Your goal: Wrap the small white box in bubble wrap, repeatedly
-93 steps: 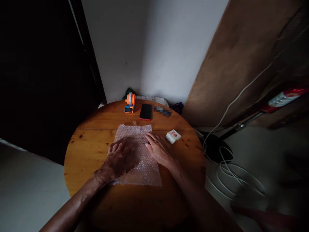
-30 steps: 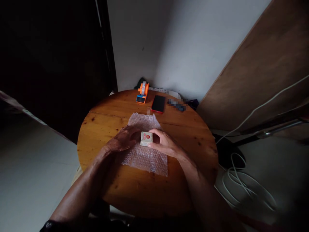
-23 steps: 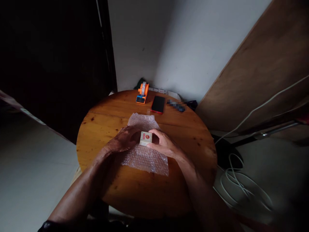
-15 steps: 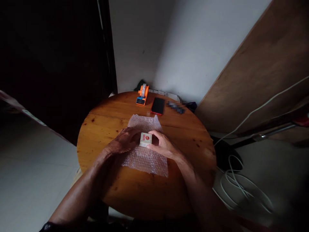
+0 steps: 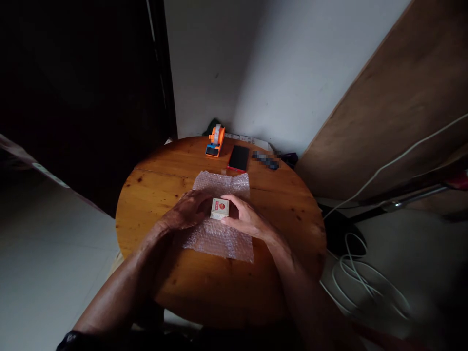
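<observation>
Change: the left hand (image 5: 188, 209) now curves at the left of the small printed carton (image 5: 220, 208), its fingers shadowed; contact cannot be told. Carton, earlier lying farther right on the tabletop (image 5: 146, 204), now sits between the hands, over the middle of the bubble wrap (image 5: 226, 243). Right hand (image 5: 248, 217) holds its right side, thumb near, fingertip far. Wrap's far-right corner now spreads wider. Meaning, as judged: carton and sheet are brought together at one spot.

Around, far side, left to right: orange tape dispenser (image 5: 213, 139), smartphone (image 5: 239, 158) just beyond the wrap, blurred-out object (image 5: 266, 160). Obstruction: left hand covers the wrap's left middle.
</observation>
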`<state>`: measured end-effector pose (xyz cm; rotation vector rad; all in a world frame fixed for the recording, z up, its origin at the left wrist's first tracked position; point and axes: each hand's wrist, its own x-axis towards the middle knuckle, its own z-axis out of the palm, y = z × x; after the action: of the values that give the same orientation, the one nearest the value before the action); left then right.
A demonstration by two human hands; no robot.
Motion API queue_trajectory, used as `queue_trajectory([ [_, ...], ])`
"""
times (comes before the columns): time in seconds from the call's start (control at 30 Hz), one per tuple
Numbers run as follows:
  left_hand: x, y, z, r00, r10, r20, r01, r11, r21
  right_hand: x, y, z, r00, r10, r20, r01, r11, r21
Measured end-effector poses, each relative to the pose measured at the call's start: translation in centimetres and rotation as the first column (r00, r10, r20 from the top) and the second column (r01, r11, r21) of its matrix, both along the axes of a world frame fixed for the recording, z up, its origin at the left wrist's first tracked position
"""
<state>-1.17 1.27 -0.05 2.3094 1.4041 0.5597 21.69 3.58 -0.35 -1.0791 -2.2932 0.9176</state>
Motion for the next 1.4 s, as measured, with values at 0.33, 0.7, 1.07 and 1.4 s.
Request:
queue_trajectory([
  [0.33, 0.1, -0.1, 0.0, 0.999, 0.008, 0.033, -0.008, 1.0, -0.002, 0.0, 0.0, 0.3, 1.0, -0.004, 0.004, 0.004, 1.0, -0.027],
  [0.7, -1.2, -3.8, 4.8, 0.99, 0.087, 0.113, -0.083, 0.996, -0.039, -0.3, 0.2, 0.5, 1.0, -0.012, -0.01, 0.012, 0.997, -0.07],
  [1.07, 1.5, -8.4, 0.8, 0.984, 0.004, -0.18, 0.032, 0.98, 0.196, 0.3, 0.2, 0.7, 0.996, 0.032, -0.083, -0.04, 0.994, -0.098],
  [1.4, 2.8, -0.7, 3.0, 0.956, 0.291, 0.032, -0.289, 0.955, -0.06, 3.0, 1.6, 1.5, 0.936, -0.082, -0.342, -0.052, 0.929, -0.366],
])
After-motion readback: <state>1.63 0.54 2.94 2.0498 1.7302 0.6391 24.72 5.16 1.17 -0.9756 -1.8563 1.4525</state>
